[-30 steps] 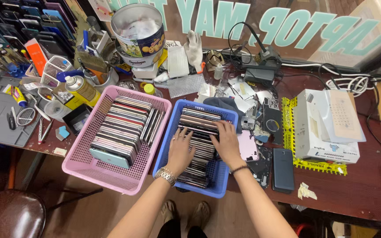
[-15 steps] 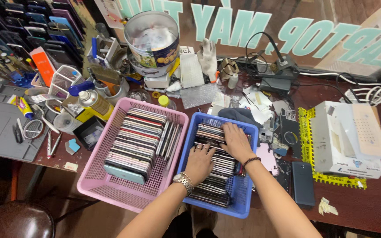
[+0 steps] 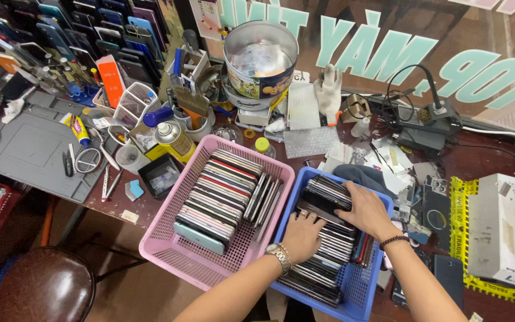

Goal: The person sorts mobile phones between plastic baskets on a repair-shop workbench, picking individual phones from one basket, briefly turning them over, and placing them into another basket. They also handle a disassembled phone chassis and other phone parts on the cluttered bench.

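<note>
Both hands rest in a blue plastic basket (image 3: 365,298) packed with a row of stacked phones (image 3: 329,250). My left hand (image 3: 301,235), a metal watch on its wrist, lies flat on the phones in the middle of the row. My right hand (image 3: 363,209), with a dark bead bracelet, grips the phones at the far end of the row, fingers curled over their edges. To the left stands a pink plastic basket (image 3: 174,238) holding another row of phones (image 3: 219,197) and a few set on edge.
A grey work mat (image 3: 28,149) with tweezers, a spray can (image 3: 173,138), a round tin (image 3: 260,59), a white glove (image 3: 329,89), a soldering station (image 3: 427,122), a white box (image 3: 508,229) and loose phones crowd the wooden table. A brown stool (image 3: 46,286) stands below left.
The view has shifted so the baskets sit further right and lower. My hands have moved slightly toward the far end of the blue basket's phone row; right hand now grips the end phones.
</note>
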Tool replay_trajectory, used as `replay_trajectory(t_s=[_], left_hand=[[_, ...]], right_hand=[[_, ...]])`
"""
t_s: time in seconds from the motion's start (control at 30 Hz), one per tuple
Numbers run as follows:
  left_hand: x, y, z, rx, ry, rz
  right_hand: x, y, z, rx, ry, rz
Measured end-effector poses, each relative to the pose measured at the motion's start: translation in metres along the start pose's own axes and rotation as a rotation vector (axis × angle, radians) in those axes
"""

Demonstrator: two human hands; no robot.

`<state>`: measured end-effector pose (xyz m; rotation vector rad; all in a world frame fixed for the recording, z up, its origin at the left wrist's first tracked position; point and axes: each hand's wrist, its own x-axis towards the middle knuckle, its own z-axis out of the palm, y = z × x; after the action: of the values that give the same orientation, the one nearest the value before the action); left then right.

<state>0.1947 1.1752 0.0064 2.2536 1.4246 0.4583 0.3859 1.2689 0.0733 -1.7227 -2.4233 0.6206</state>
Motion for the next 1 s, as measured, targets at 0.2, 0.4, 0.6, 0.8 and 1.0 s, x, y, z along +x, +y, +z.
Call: replay_trajectory(t_s=[0.2,0.4,0.6,0.8,1.0], left_hand=[[0.034,-0.002,0.011,-0.259,0.215,-0.379],[0.060,0.004,0.000,-1.530,0.236,-0.652],[0.076,0.019,-0.006,-1.843,0.379,-0.615],[0.071,0.018,0.000,-1.958,0.160,-0.712],[0.066,0.022,0.021,-2.234,0.206,-0.649]], right_hand=[[0.001,0.020,-0.023,0.295,-0.202,0.241],[-0.002,0.053,-0.007,0.943,-0.185,0.320],[-0.010,0.033,0.002,1.086,-0.165,0.193],[-0.034,-0.015,-0.014,0.461,0.154,-0.030],[-0.041,-0.017,-0.030,0.526,0.050,-0.046]])
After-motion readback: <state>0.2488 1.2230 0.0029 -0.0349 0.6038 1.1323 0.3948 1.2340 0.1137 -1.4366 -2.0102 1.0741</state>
